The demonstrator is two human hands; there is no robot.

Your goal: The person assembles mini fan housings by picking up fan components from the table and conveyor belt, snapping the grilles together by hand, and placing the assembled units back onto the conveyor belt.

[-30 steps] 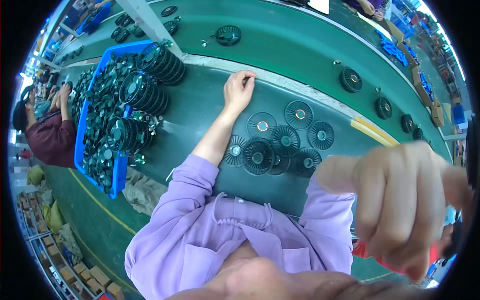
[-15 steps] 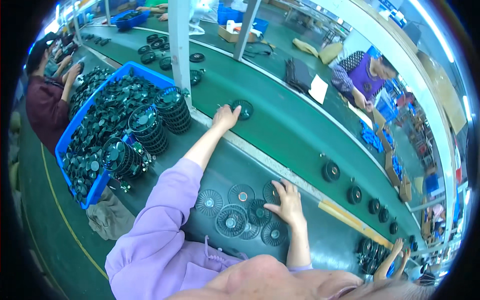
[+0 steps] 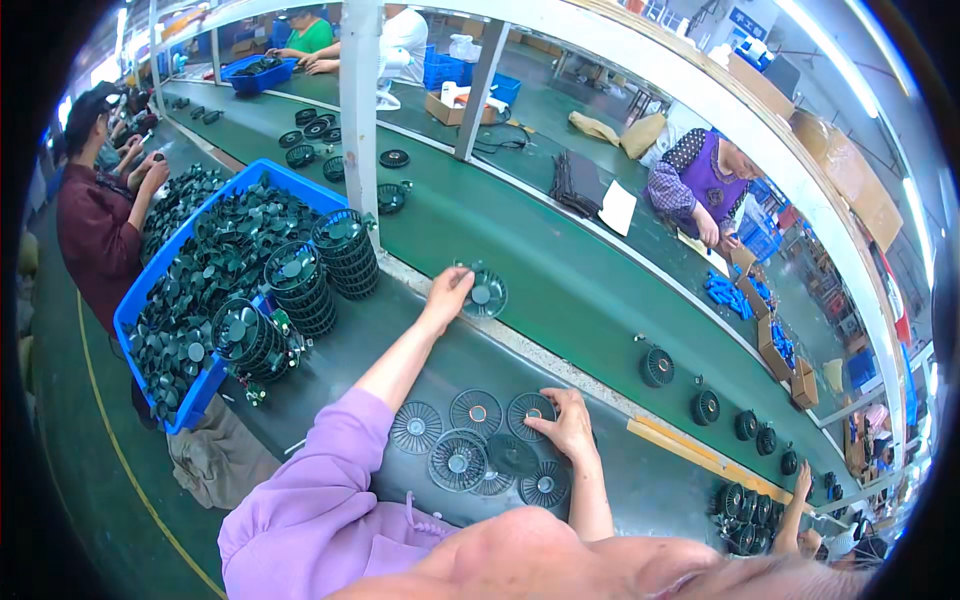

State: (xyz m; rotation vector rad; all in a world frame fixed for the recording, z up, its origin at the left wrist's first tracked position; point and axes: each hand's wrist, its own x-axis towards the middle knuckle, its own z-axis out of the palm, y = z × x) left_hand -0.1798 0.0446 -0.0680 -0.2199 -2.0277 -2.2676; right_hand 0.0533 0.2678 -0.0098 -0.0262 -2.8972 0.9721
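My left hand (image 3: 447, 298) is closed on the rim of a dark round slotted fan housing (image 3: 488, 294), at the near edge of the green belt. My right hand (image 3: 568, 428) has its thumb and fingers on the edge of a round black fan grille (image 3: 531, 404) with a copper-coloured ring at its centre. Beside it on the dark worktop lie several similar grilles, among them one with a copper-coloured ring (image 3: 476, 412), a paler one (image 3: 416, 427) and a deeper one (image 3: 458, 460). A dark disc (image 3: 514, 452) partly overlaps its neighbours.
Stacked slotted housings (image 3: 301, 290) stand left, beside a blue bin (image 3: 181, 418) heaped with dark round parts. A white post (image 3: 361, 120) rises at the belt's edge. More housings (image 3: 657, 366) lie along the belt (image 3: 560, 285). Co-workers sit around, one in a purple apron (image 3: 712, 183) opposite.
My left hand has drawn the housing toward me, from farther in on the belt to its near edge. My right hand's spread fingers have come together at the grille's edge. The view has shifted slightly.
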